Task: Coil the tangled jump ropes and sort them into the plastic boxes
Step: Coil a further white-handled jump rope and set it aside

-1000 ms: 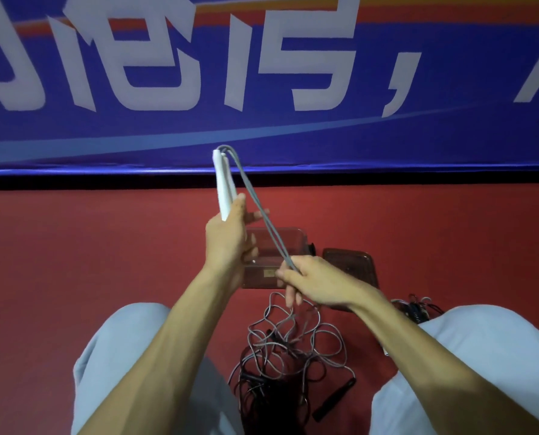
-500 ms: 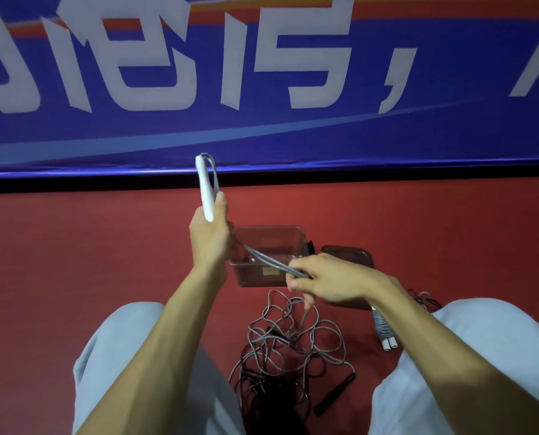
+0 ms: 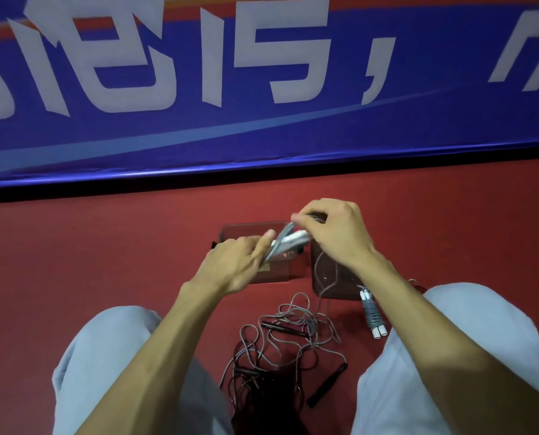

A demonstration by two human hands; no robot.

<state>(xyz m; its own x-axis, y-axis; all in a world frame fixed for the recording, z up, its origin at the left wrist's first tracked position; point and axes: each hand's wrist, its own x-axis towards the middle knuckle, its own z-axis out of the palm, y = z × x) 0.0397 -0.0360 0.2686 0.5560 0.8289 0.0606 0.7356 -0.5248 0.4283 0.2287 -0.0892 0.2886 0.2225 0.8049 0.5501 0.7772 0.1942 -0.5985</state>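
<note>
1. You sat on a red floor facing a blue banner with large white characters. Your knees, in pale grey trousers, lay either side of the work.
2. Your left hand gripped the white handles of a jump rope, held roughly level above the open brown plastic box. Your right hand, fingers curled, pinched that rope's grey cord at the handles, though blur hid the exact hold.
3. Done, as far as it showed: one coiled grey rope lay on the floor just beside the darker second box, not in it. I saw no rope stored in either box, though your hands hid part of them.
4. Left to do: the cord in hand trailed down into the tangle of grey and black ropes between your knees, with a black handle at its edge. I judged the task to be at an early stage.
5. A second earlier the handles had stood upright before the banner, with your right hand pulling cord below them. Both hands had since come down and met over the boxes.
</note>
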